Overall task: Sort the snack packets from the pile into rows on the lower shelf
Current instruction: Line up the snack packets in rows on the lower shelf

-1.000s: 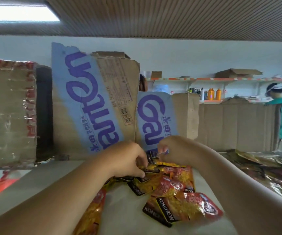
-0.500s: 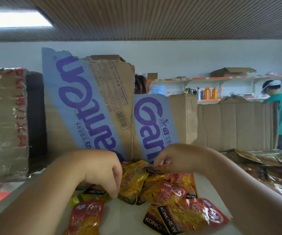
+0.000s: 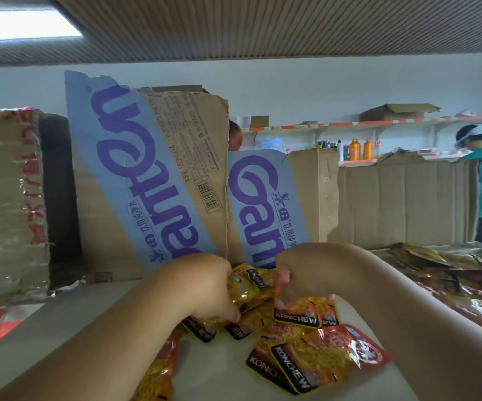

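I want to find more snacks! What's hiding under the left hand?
Yellow snack packets poke out from under the left hand, with black KONCHEW ends showing below its fingers. Whatever lies beneath the palm is covered and cannot be seen.

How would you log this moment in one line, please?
left hand: grips yellow packet | right hand: holds orange packet | pile: unsorted on shelf

Snack packets [image 3: 315, 354] on shelf [image 3: 60, 334], before cardboard [image 3: 153, 183].
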`<state>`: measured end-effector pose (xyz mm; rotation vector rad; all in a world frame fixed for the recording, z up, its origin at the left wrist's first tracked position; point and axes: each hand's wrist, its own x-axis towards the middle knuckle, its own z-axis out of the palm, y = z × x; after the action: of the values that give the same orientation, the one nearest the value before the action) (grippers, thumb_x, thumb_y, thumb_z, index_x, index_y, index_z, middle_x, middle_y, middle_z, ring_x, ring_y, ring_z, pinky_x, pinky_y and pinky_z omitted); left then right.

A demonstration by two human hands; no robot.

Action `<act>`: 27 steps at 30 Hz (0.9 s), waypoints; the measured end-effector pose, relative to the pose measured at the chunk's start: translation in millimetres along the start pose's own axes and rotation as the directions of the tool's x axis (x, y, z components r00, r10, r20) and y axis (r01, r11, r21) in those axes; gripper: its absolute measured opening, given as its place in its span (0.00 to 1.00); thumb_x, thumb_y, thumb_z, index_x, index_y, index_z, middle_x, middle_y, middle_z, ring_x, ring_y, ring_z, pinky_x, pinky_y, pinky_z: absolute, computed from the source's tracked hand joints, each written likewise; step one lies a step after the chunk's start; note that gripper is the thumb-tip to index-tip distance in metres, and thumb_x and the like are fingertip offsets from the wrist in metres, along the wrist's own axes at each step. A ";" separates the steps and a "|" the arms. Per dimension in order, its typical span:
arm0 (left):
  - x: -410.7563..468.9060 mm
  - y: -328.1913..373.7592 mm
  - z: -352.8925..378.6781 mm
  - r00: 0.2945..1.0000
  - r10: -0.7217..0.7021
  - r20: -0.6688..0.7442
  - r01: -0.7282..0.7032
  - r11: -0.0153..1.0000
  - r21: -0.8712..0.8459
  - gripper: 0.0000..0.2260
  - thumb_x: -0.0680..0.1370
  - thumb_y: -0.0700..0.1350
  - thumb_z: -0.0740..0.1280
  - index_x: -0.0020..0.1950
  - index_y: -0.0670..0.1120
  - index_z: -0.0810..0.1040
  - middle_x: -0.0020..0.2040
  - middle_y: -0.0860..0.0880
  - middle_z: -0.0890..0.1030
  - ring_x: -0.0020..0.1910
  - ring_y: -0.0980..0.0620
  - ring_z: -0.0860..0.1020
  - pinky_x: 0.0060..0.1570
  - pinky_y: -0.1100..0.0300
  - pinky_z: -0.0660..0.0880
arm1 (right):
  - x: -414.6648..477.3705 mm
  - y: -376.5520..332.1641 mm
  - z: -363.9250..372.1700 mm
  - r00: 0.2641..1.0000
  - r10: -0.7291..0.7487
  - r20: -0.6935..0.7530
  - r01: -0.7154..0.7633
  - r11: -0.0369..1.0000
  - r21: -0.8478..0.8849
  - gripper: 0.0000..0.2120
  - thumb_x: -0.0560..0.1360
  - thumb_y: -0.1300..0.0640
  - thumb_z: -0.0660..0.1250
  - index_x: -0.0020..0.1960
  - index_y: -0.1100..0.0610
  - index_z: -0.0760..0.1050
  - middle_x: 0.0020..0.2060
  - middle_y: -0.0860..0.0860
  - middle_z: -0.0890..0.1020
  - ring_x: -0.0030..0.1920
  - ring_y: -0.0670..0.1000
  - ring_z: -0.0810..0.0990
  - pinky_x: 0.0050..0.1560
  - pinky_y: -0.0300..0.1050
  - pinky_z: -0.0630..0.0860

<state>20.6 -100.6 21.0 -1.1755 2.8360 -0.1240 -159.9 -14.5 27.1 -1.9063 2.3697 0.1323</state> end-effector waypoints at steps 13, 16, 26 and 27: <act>-6.8 -32.5 -13.3 0.999 -0.048 0.010 0.049 0.995 -0.084 0.18 0.68 0.59 0.78 0.50 0.58 0.74 0.48 0.55 0.78 0.43 0.55 0.77 0.35 0.60 0.69 | 2.8 4.2 3.7 0.991 -0.135 0.006 0.134 0.989 0.070 0.22 0.71 0.38 0.76 0.58 0.49 0.76 0.51 0.46 0.80 0.51 0.48 0.78 0.43 0.42 0.73; -5.9 -34.2 -12.9 0.998 -0.060 0.006 0.060 0.993 -0.097 0.17 0.69 0.59 0.77 0.50 0.58 0.74 0.47 0.55 0.78 0.42 0.55 0.76 0.33 0.60 0.68 | -0.1 10.5 -2.4 0.983 -0.182 0.020 0.175 0.966 0.191 0.15 0.70 0.36 0.75 0.51 0.41 0.77 0.49 0.40 0.81 0.51 0.44 0.79 0.48 0.43 0.75; 1.4 -41.2 -10.9 0.969 -0.090 -0.229 0.038 0.975 -0.219 0.15 0.68 0.59 0.76 0.47 0.58 0.73 0.44 0.55 0.76 0.41 0.55 0.75 0.34 0.58 0.67 | 28.4 10.3 21.0 0.999 -0.044 -0.029 0.046 0.997 0.057 0.10 0.84 0.53 0.60 0.64 0.50 0.73 0.58 0.51 0.78 0.60 0.53 0.76 0.63 0.48 0.78; 1.3 -42.0 -11.3 0.970 -0.088 -0.228 0.036 0.974 -0.222 0.15 0.68 0.59 0.76 0.48 0.58 0.73 0.45 0.55 0.76 0.41 0.55 0.75 0.34 0.58 0.67 | 26.9 10.0 18.8 0.998 -0.056 -0.025 0.058 0.995 0.086 0.11 0.84 0.54 0.60 0.65 0.50 0.74 0.58 0.51 0.79 0.60 0.53 0.76 0.63 0.49 0.77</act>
<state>48.2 -130.5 36.4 -1.3793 3.0851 0.0473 -175.0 -36.1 5.1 -1.9439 2.2919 0.0040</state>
